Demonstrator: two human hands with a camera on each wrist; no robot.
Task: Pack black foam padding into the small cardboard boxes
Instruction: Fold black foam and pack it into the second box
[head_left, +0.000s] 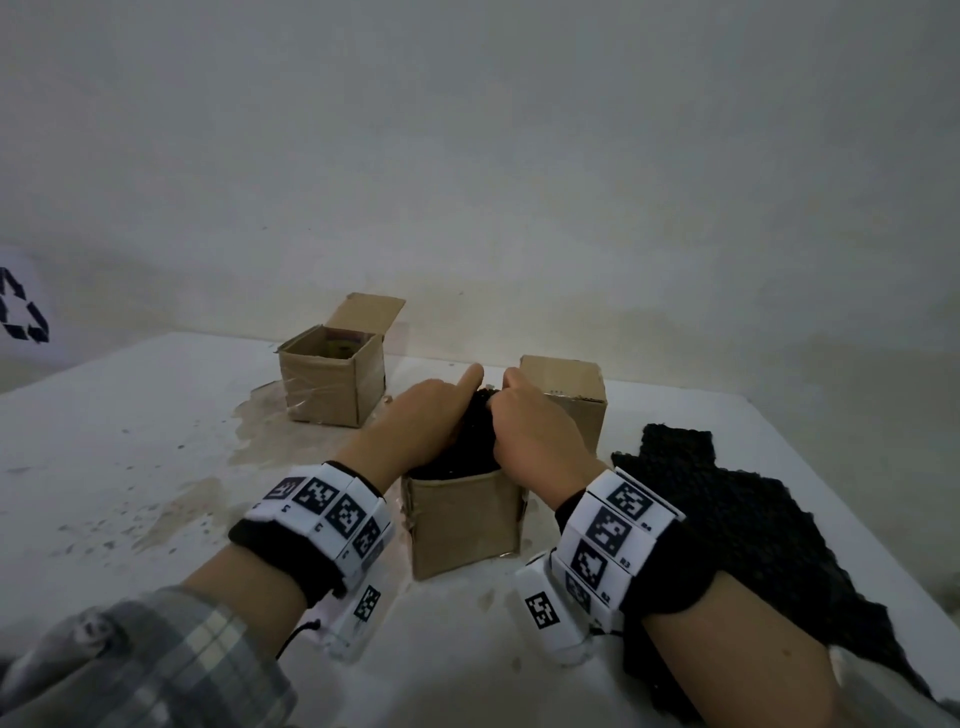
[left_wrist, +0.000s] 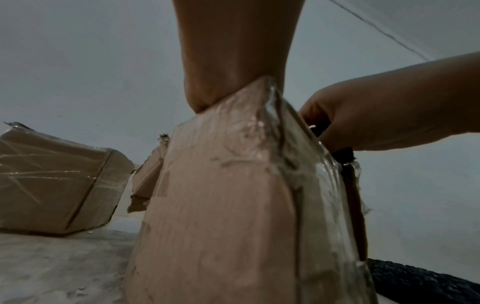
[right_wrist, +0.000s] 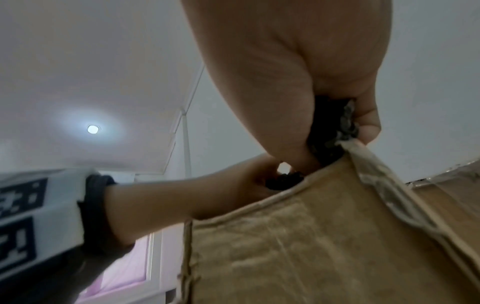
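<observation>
A small cardboard box (head_left: 462, 525) stands on the white table right in front of me. A wad of black foam (head_left: 470, 441) bulges out of its open top. My left hand (head_left: 457, 402) lies against the foam's left side with the index finger straight; in the right wrist view its thumb and fingers (right_wrist: 259, 191) pinch a bit of foam (right_wrist: 284, 181) at the box rim. My right hand (head_left: 506, 402) grips the foam from the right, thumb and fingers curled round it (right_wrist: 327, 123) above the box's corner.
An open box (head_left: 332, 382) with something coloured inside stands at the back left. A third box (head_left: 569, 400) stands close behind my right hand. A loose sheet of black foam (head_left: 737, 519) lies on the table (head_left: 130, 441) under my right forearm. A wall runs behind.
</observation>
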